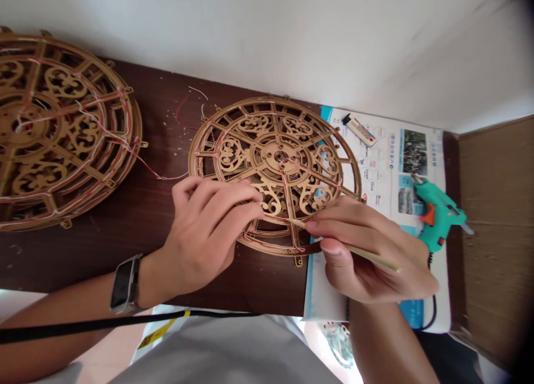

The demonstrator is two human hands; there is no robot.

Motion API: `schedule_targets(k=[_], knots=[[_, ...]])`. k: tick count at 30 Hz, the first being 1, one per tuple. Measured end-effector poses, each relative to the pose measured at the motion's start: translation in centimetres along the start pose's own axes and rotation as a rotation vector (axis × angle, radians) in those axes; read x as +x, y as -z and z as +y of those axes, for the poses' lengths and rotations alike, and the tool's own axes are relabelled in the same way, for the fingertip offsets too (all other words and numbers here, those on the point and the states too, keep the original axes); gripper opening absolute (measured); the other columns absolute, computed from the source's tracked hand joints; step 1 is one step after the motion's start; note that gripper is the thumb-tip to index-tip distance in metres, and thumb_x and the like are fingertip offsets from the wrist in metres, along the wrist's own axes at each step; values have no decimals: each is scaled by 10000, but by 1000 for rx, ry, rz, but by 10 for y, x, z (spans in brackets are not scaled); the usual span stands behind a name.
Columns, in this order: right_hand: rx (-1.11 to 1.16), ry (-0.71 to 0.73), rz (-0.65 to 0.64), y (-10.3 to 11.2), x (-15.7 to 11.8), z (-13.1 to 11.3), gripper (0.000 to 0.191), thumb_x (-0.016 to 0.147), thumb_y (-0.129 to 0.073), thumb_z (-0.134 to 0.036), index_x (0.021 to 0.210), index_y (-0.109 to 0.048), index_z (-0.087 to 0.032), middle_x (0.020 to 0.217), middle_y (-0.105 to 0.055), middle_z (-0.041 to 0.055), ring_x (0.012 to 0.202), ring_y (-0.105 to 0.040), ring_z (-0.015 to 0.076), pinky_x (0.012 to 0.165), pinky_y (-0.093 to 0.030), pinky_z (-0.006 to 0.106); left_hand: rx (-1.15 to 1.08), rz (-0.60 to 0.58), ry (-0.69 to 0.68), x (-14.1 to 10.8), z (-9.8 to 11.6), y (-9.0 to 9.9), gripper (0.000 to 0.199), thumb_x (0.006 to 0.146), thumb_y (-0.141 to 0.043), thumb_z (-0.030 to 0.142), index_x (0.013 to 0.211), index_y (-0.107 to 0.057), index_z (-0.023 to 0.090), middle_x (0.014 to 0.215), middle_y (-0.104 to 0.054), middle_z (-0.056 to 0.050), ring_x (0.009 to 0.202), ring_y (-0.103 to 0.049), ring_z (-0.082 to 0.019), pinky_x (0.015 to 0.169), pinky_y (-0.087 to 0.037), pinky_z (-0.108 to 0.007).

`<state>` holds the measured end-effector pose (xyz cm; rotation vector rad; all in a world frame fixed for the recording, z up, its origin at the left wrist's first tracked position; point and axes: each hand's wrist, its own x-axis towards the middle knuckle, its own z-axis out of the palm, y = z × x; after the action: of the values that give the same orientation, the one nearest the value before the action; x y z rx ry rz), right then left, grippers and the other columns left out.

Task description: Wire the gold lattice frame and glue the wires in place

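Observation:
A round gold-brown openwork frame (273,175) with scroll patterns lies in front of me, red and white wires (287,186) running along its spokes and rings. My left hand (212,228) is closed on its near left part, fingers together and bent over the rings; the fingertips are partly hidden. My right hand (371,245) grips a thin wooden stick (373,256) like a pen. The stick's tip is at the wire on a near ring, beside a spoke. My right fingers cover the frame's near right edge.
More wired round frames (62,133) are stacked at the left, joined by a wire to the front one. On the right, a printed sheet (384,167) bears a lighter (359,129) and a green glue gun (438,211). Wire scraps (182,108) lie on the dark table (162,206).

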<state>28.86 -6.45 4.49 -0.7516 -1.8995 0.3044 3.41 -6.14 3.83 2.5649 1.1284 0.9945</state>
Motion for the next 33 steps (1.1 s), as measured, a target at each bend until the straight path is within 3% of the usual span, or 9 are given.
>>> schedule_targets(k=[20,26,30,33], knots=[[-43,21,20,2,1,2,104,992,-725,-103,1045,-797,-155,888,-829,62,739,-769,193,597,-656,358,-28,0,16,0,0,-2,259,1046,-633,12,1210,-676,206,1260,-795,-66,1166,-725,-263,1001,-405,-487],[-208,-49,242,-1,-1,0,130,979,-749,-119,1022,-858,-175,855,-839,68,716,-764,211,594,-599,367,-67,-8,22,-1,-1,-2,293,1023,-646,-13,1222,-679,199,1291,-807,-75,1232,-749,-267,1030,-441,-486],[-422,-259,402,20,2,8,240,1026,-704,-205,1147,-903,-261,836,-811,58,702,-757,215,655,-559,389,-90,8,27,0,-2,-3,289,1022,-685,12,1229,-665,214,1300,-819,-55,1293,-755,-256,1077,-448,-482],[-750,-487,353,54,-3,28,306,990,-688,-219,1206,-905,-214,1021,-825,122,806,-756,213,720,-572,381,-111,13,5,-2,-3,-4,281,1020,-687,14,1219,-666,212,1315,-821,-52,1328,-752,-252,1093,-462,-470]])
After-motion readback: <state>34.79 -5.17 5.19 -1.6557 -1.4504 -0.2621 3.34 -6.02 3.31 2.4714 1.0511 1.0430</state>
